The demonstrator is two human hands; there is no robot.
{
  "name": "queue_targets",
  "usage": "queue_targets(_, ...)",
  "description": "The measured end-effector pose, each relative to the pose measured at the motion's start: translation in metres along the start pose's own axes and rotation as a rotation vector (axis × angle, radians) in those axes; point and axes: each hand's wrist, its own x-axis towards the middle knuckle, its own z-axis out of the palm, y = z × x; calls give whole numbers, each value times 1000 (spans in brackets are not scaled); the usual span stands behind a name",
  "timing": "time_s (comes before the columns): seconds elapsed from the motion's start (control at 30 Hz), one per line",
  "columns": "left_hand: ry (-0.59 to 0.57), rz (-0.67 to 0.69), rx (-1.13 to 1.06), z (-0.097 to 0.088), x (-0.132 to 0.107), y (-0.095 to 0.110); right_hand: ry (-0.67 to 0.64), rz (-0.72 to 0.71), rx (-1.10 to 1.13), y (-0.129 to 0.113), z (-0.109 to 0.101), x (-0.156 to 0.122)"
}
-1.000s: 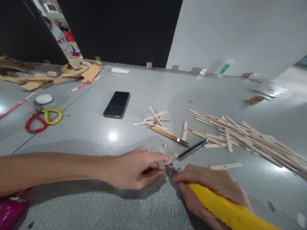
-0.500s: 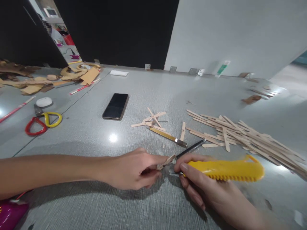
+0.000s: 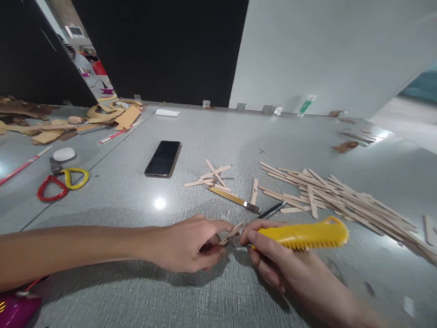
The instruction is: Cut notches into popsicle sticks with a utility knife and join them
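Between the thumb and fingers of my left hand [image 3: 196,243] is a short wooden craft stick [image 3: 232,234], tilted up to the right. My right hand [image 3: 276,255] is closed around a yellow utility knife [image 3: 303,233], its blade end pointing left. The blade is blurred and lies close against the stick; whether it cuts in, I cannot tell. Just beyond my right fingers lies a black pen [image 3: 272,210]. A gold craft knife [image 3: 234,198] rests behind it, beside a few crossed craft sticks [image 3: 215,175].
A large pile of craft sticks [image 3: 341,196] spreads on the right. A phone [image 3: 163,158] lies left of centre. Red and yellow handled scissors [image 3: 63,183] and a white mouse [image 3: 64,154] are at the left. Cardboard scraps [image 3: 102,116] line the back left, and a purple object [image 3: 18,310] sits at the lower left.
The view has shifted slightly, so the table things sit lower and a little left. My right hand and the utility knife have moved slightly left; both hands keep their hold.
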Motion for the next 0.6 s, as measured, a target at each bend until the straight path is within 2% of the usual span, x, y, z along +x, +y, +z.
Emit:
queue_targets(0.07, -3, -4, 13, -1, 0, 1, -8, 27, 56, 2, -1, 1)
queue_targets(0.1, 3, -1, 20, -1, 0, 1, -8, -3, -2, 2, -1, 1)
queue_targets(0.17, 16, 23, 27, -1, 0, 1, -22, -207, -267, 1, -2, 1)
queue_targets(0.23, 26, 71, 29, 0, 0, 0, -62, -501, -553, -1, -2, 0)
queue_targets(0.27, 29, 98, 34, 0, 0, -1, -89, -602, -623, -2, -2, 0)
queue_targets(0.33, 26, 129, 46, 1, 0, -1, -102, -689, -660, -3, -1, -2)
queue_targets(0.4, 33, 117, 70, 2, 0, -1, -19, -656, -602, -2, 2, -4)
queue_targets(0.47, 38, 77, 91, 2, 0, 0, 86, -396, -427, 1, 4, -4)
queue_targets(0.53, 30, 50, 92, 3, 0, 0, 22, -138, -186, 3, 6, -3)
queue_targets(0.6, 25, 46, 84, 3, 0, -1, 2, -37, -21, 5, 9, -2)
